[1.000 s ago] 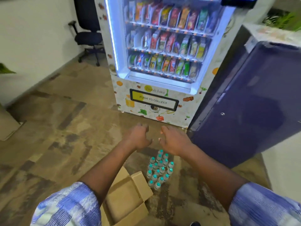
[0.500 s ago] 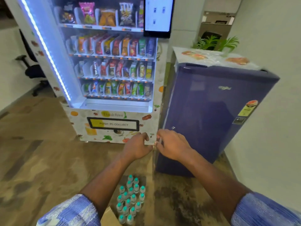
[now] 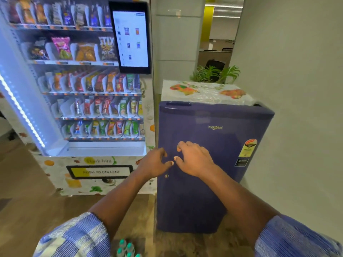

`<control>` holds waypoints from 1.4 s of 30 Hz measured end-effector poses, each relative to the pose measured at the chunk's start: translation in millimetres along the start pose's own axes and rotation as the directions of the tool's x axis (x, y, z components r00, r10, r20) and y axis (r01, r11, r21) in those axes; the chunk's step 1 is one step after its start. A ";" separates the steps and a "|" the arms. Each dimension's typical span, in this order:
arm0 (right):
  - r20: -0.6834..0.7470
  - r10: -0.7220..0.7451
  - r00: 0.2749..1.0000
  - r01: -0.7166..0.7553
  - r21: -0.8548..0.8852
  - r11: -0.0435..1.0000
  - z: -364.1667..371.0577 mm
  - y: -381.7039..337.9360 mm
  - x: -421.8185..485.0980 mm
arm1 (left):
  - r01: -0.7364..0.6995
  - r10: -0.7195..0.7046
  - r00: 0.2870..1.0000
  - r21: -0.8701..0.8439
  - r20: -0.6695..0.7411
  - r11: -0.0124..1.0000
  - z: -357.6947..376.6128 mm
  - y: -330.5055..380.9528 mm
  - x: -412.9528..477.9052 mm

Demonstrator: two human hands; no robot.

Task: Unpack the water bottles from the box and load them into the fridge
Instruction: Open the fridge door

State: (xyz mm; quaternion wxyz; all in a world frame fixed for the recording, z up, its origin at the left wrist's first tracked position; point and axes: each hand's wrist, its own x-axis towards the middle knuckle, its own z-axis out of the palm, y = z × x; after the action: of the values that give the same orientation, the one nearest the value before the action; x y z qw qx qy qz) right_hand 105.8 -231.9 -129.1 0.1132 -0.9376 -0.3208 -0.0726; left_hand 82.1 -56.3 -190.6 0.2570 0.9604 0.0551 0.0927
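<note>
A small purple fridge (image 3: 209,164) stands on the floor with its door closed. Both my hands hover in front of the door at mid height. My left hand (image 3: 154,164) is near the door's left edge with fingers loosely curled, holding nothing. My right hand (image 3: 193,158) is beside it, fingers bent and spread, also holding nothing. The two hands are close together, thumbs almost meeting. Several water bottles (image 3: 128,249) with teal caps stand on the floor at the bottom edge of the view, between my forearms. The box is out of view.
A lit snack vending machine (image 3: 83,108) with a touchscreen (image 3: 132,38) stands directly left of the fridge. A grey wall (image 3: 297,108) runs along the right. A plastic-wrapped cover (image 3: 204,92) lies on the fridge top, and a plant (image 3: 215,73) is behind it.
The view has swung up and to the right, from the floor and box to the fridge. Both hands rose with it and spread slightly. The box has left the view.
</note>
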 end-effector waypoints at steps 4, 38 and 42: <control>-0.061 0.015 0.998 -0.016 -0.015 1.000 -13.4 19.9 32.5 | -0.065 0.056 0.988 -0.055 -0.147 0.996 -15.6 7.9 49.6; -0.368 0.181 0.912 -0.219 -0.064 0.974 22.0 10.6 241.3 | -0.043 0.055 0.998 -0.318 0.027 0.947 -102.7 -32.2 285.6; -0.366 0.188 0.911 -0.226 -0.064 0.972 23.2 8.9 239.8 | -0.019 0.053 0.992 -0.277 0.114 0.961 -106.9 -28.3 291.7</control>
State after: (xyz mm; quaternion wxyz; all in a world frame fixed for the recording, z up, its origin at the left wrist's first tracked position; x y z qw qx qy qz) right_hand 300.7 -92.5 -102.9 0.1273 -0.9419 -0.1895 -0.2464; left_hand 343.3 64.5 -70.3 0.3891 0.9200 0.0086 0.0459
